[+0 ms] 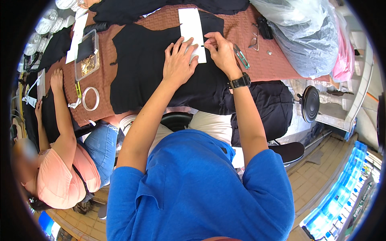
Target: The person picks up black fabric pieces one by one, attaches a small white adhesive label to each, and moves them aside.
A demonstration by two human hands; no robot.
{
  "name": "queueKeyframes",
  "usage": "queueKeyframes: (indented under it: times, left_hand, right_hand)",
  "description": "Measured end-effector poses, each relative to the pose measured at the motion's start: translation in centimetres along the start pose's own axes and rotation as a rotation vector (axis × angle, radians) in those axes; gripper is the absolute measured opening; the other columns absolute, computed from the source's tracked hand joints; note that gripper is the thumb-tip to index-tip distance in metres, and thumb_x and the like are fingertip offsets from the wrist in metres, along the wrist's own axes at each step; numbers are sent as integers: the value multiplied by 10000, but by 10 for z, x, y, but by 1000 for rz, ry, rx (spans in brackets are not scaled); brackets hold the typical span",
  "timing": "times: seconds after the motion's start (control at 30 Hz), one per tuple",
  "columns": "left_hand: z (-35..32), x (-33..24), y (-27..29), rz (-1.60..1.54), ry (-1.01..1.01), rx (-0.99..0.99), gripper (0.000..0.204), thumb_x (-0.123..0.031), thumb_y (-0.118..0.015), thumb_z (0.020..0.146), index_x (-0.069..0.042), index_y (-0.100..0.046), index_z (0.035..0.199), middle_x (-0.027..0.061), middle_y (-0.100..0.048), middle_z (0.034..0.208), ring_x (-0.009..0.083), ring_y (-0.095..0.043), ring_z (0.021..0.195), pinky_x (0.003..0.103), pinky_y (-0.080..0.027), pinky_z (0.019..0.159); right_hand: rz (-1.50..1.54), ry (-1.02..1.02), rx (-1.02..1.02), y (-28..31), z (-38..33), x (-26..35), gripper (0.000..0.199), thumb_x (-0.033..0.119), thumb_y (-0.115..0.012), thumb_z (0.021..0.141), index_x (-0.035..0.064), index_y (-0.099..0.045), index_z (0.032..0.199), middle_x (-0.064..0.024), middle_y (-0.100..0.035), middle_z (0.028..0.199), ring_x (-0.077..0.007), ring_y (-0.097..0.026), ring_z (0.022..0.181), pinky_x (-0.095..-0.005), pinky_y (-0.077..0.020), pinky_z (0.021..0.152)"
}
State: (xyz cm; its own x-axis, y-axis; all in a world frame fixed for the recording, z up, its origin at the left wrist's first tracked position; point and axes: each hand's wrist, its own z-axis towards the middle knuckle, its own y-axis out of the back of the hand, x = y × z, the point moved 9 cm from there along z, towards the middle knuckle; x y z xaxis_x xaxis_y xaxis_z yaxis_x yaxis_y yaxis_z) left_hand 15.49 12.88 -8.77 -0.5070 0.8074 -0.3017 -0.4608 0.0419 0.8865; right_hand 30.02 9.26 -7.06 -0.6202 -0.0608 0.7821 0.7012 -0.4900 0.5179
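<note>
A white card strip (pixel 193 24) lies upright across black fabric (pixel 140 68) on the table before me. My left hand (pixel 179 62) presses flat on the strip and the fabric beside it, fingers spread. Just right of the strip's edge, my right hand (pixel 220 51) has thumb and forefinger drawn together in a pinch. A short dark mark or thin piece (pixel 202 45) shows at the strip's edge by those fingertips; what they hold is too small to name. Teal-handled thread snips (pixel 242 57) lie right of my right hand.
Brown textured cloth (pixel 277 66) covers the table. Eyeglasses (pixel 255 37) and large plastic bags (pixel 305 36) are at the right. Left are a clear box (pixel 87 56) with gold-coloured pieces, yellow snips (pixel 78 90) and a white ring (pixel 91 99). A person (pixel 66 176) sits at my left.
</note>
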Motion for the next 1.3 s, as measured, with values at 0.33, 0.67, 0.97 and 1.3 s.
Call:
queueKeyframes:
  times: [0.33,0.67,0.97,1.3]
  left_hand:
    - [-1,0,0,3,-12,-13,410,-309,-568,981,-173,-582,1367,27,-497,1489,267,-375,1444,521,-276,1169]
    - [-2,-2,-2,47,-56,-48,399,-283,-538,1006,-283,-578,1403,41,-499,1481,294,-389,1422,537,-275,1151]
    - [-1,-2,-2,25,-49,-35,377,-272,-542,1003,-285,-607,1375,40,-498,1482,300,-387,1423,537,-274,1151]
    - [-2,0,-3,16,-44,-40,390,-278,-545,1002,-269,-593,1388,36,-497,1486,289,-379,1433,533,-269,1156]
  right_hand:
    - [68,-72,-128,4,-1,-23,264,-74,-681,871,-8,-638,1123,-153,-741,990,-227,-741,878,-329,-590,771]
    - [39,-99,-131,0,-1,-29,311,-24,-772,831,-13,-659,1121,-116,-734,955,-161,-711,850,-283,-576,781]
    - [25,-78,-126,0,-1,-29,350,-7,-810,781,-14,-648,1091,-127,-720,971,-200,-708,836,-318,-583,768]
    - [13,-87,-141,0,1,-30,360,-7,-828,763,-16,-651,1077,-118,-720,930,-188,-706,810,-309,-584,753]
